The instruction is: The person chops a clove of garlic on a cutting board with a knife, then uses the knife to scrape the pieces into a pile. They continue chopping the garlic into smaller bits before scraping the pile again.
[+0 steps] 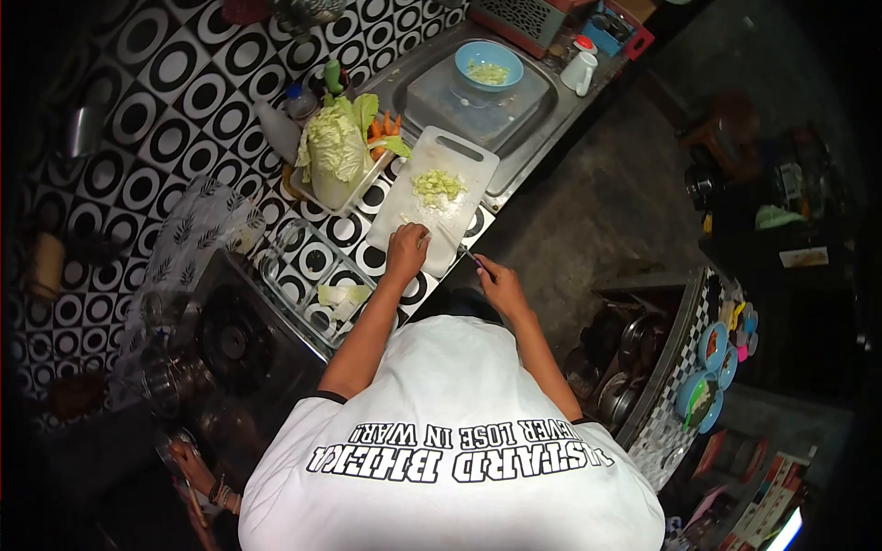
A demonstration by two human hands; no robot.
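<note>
On the white cutting board (459, 217) lies a small heap of chopped pale-green cabbage (438, 186). My left hand (409, 250) is closed at the near part of the board, its fingertips pressed down on a pale piece of cabbage that they mostly hide. In my right hand (501, 285) is a knife (477, 263) with a purple handle, its blade pointing in over the board's right edge. Left of the board, a large napa cabbage (333, 151) stands in a clear tray beside several carrots (383, 135).
A blue bowl (489, 66) with chopped cabbage rests on the sink area beyond the board. A white jug (579, 72) stands to its right. A glass dish (317, 268) sits at left, near a stove (230, 338). Another person's hand (191, 466) shows at lower left.
</note>
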